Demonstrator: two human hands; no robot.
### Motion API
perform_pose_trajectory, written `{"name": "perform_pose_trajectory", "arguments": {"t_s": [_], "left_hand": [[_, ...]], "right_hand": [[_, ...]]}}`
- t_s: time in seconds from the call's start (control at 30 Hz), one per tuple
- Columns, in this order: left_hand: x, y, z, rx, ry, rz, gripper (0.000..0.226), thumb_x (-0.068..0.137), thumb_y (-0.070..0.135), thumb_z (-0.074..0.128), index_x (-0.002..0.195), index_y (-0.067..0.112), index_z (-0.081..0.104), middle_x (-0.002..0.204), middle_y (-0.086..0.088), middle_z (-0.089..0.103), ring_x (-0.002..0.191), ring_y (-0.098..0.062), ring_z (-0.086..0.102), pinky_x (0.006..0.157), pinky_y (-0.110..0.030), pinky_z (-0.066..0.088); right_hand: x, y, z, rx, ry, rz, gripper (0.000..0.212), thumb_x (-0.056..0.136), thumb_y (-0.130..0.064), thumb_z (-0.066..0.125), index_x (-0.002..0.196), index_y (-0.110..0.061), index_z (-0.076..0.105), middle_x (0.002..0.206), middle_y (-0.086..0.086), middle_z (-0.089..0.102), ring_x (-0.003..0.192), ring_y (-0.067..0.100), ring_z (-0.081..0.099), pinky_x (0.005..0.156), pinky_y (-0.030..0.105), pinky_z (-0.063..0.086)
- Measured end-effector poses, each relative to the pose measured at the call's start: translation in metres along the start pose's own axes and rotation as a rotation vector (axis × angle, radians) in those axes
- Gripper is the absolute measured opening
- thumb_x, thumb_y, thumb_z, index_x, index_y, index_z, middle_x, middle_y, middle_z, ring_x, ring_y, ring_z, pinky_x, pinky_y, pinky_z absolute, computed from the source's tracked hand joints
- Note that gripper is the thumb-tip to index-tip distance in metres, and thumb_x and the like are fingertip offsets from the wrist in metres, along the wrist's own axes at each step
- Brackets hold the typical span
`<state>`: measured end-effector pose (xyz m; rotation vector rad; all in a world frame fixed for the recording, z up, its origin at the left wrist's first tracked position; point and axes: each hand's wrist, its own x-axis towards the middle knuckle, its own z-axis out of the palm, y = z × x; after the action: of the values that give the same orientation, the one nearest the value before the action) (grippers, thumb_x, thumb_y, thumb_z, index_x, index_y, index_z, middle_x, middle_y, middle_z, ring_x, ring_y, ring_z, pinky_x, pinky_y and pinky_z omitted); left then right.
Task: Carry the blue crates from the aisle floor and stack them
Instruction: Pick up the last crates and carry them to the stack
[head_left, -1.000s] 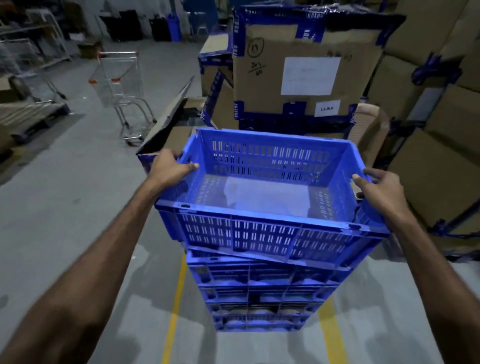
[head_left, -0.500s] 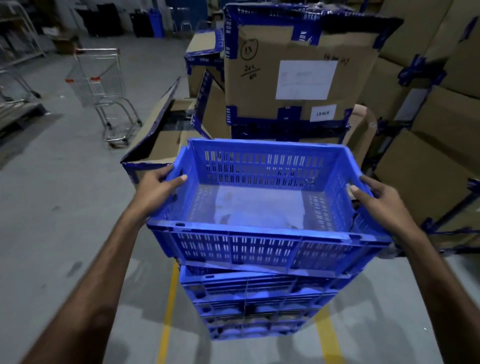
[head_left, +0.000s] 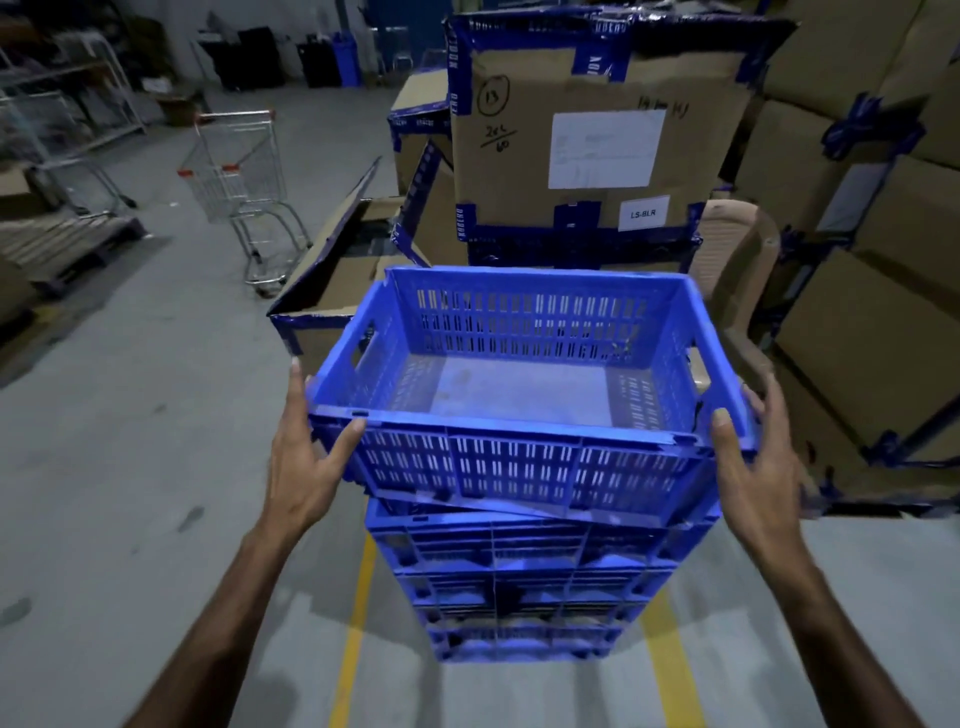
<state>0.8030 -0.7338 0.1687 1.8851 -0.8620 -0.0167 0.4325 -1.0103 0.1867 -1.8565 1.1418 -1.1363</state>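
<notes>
An empty blue slotted crate (head_left: 519, 395) sits slightly skewed on top of a stack of blue crates (head_left: 524, 587) on the aisle floor. My left hand (head_left: 304, 467) is at its near left corner, fingers straight up along the side wall and thumb touching the rim. At the near right corner, my right hand (head_left: 753, 467) has its thumb on the rim and its fingers spread behind the side wall. Neither hand curls round the crate.
Taped cardboard boxes (head_left: 587, 135) stand right behind the stack, with an open box (head_left: 337, 280) at the left and more boxes (head_left: 872, 332) at the right. A shopping cart (head_left: 239, 176) and a pallet (head_left: 57, 249) stand on the grey floor to the left. Yellow floor lines (head_left: 353, 639) flank the stack.
The top crate has come down onto the stack. Both hands have left its side walls and slid back to the near corners, fingers straightened.
</notes>
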Motion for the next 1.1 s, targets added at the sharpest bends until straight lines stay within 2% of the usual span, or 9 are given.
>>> {"name": "perform_pose_trajectory", "arguments": {"t_s": [0.07, 0.13, 0.3, 0.4, 0.5, 0.63, 0.8, 1.0, 1.1], "left_hand": [[-0.019, -0.001, 0.009, -0.153, 0.022, -0.105, 0.106, 0.082, 0.065, 0.069, 0.164, 0.046, 0.006, 0.156, 0.014, 0.045, 0.135, 0.003, 0.051, 0.114, -0.044, 0.046], [-0.04, -0.008, 0.019, -0.201, 0.013, -0.142, 0.106, 0.078, 0.059, 0.073, 0.164, 0.042, 0.013, 0.151, 0.014, 0.048, 0.131, 0.009, 0.052, 0.114, -0.043, 0.048], [-0.078, -0.032, 0.038, -0.177, -0.051, -0.221, 0.106, 0.07, 0.063, 0.077, 0.16, 0.042, 0.025, 0.159, 0.011, 0.044, 0.142, -0.016, 0.047, 0.113, -0.061, 0.043], [-0.08, -0.037, 0.043, -0.144, -0.039, -0.188, 0.106, 0.07, 0.062, 0.076, 0.159, 0.037, 0.027, 0.158, 0.008, 0.044, 0.141, -0.02, 0.047, 0.114, -0.06, 0.041], [-0.079, -0.039, 0.045, -0.129, -0.046, -0.193, 0.108, 0.068, 0.065, 0.078, 0.158, 0.042, 0.024, 0.159, 0.006, 0.043, 0.142, -0.021, 0.046, 0.113, -0.062, 0.042], [-0.084, -0.031, 0.045, -0.134, -0.04, -0.182, 0.12, 0.058, 0.085, 0.076, 0.157, 0.045, 0.021, 0.159, 0.007, 0.039, 0.141, -0.017, 0.044, 0.112, -0.051, 0.04], [-0.096, -0.022, 0.045, -0.102, -0.053, -0.163, 0.107, 0.064, 0.07, 0.076, 0.153, 0.054, 0.018, 0.159, 0.007, 0.039, 0.139, -0.008, 0.041, 0.111, -0.049, 0.042], [-0.109, -0.027, 0.051, -0.053, -0.07, -0.185, 0.115, 0.076, 0.054, 0.082, 0.165, 0.036, 0.012, 0.166, 0.003, 0.035, 0.148, -0.012, 0.038, 0.116, -0.055, 0.042], [-0.116, -0.028, 0.055, -0.064, -0.076, -0.181, 0.115, 0.077, 0.042, 0.083, 0.166, 0.034, 0.01, 0.167, 0.009, 0.032, 0.148, 0.0, 0.035, 0.118, -0.051, 0.041]], "right_hand": [[-0.021, 0.018, 0.004, 0.056, 0.033, 0.062, 0.078, 0.096, -0.071, 0.046, 0.161, -0.035, 0.024, 0.154, -0.004, 0.046, 0.125, 0.006, 0.05, 0.109, 0.043, 0.043], [-0.041, 0.042, 0.01, 0.058, 0.016, 0.098, 0.081, 0.091, -0.081, 0.043, 0.16, -0.044, 0.021, 0.161, 0.0, 0.043, 0.135, 0.018, 0.051, 0.113, 0.053, 0.043], [-0.091, 0.072, 0.031, -0.022, -0.103, 0.098, 0.095, 0.093, -0.047, 0.069, 0.165, -0.033, 0.008, 0.169, -0.002, 0.027, 0.154, 0.022, 0.032, 0.122, 0.052, 0.032], [-0.104, 0.076, 0.037, -0.088, -0.141, 0.117, 0.108, 0.092, -0.033, 0.075, 0.166, -0.026, -0.003, 0.173, 0.002, 0.014, 0.157, 0.024, 0.021, 0.122, 0.042, 0.025], [-0.102, 0.078, 0.038, -0.119, -0.172, 0.125, 0.111, 0.092, -0.031, 0.075, 0.165, -0.023, -0.008, 0.173, 0.005, 0.009, 0.158, 0.025, 0.016, 0.123, 0.041, 0.023], [-0.096, 0.083, 0.033, -0.146, -0.197, 0.082, 0.112, 0.092, -0.036, 0.074, 0.165, -0.02, -0.008, 0.172, 0.008, 0.015, 0.155, 0.029, 0.024, 0.118, 0.045, 0.032], [-0.081, 0.098, 0.023, -0.148, -0.211, 0.04, 0.111, 0.09, -0.034, 0.076, 0.165, -0.024, -0.005, 0.171, 0.003, 0.021, 0.152, 0.029, 0.032, 0.118, 0.048, 0.037], [-0.065, 0.108, 0.017, -0.155, -0.217, 0.039, 0.11, 0.091, -0.033, 0.077, 0.166, -0.023, -0.003, 0.171, 0.005, 0.022, 0.151, 0.03, 0.033, 0.118, 0.049, 0.035], [-0.06, 0.11, 0.013, -0.149, -0.211, 0.043, 0.108, 0.09, -0.031, 0.078, 0.166, -0.024, 0.001, 0.169, 0.006, 0.026, 0.149, 0.031, 0.035, 0.117, 0.049, 0.036]]}}
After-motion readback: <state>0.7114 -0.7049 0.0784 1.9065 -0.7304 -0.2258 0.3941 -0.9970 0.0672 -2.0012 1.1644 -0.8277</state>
